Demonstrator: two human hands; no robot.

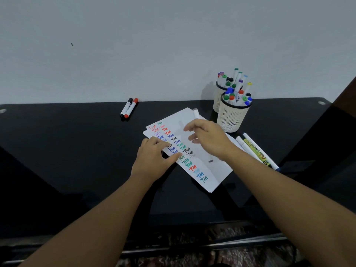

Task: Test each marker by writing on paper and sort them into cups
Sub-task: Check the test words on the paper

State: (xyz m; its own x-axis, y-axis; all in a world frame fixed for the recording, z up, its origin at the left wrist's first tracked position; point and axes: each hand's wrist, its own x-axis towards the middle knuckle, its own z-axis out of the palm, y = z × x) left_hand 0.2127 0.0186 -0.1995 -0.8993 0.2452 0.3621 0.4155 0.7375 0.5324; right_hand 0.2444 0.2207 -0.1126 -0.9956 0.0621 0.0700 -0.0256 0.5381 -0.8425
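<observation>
Black and shiny, the surface sits by a plain grey wall. On it lies the white paper sheet full of colourful test words. The left hand presses flat so the sheet cannot slide. The right hand holds a white marker with a grey cap, probably to test it. Two cream slotted cups nearby keep sorted markers.

scribbled paper, two full cups

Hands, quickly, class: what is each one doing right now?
Left hand: open, fingers pressing the paper.
Right hand: holds a grey-tipped marker.
</observation>
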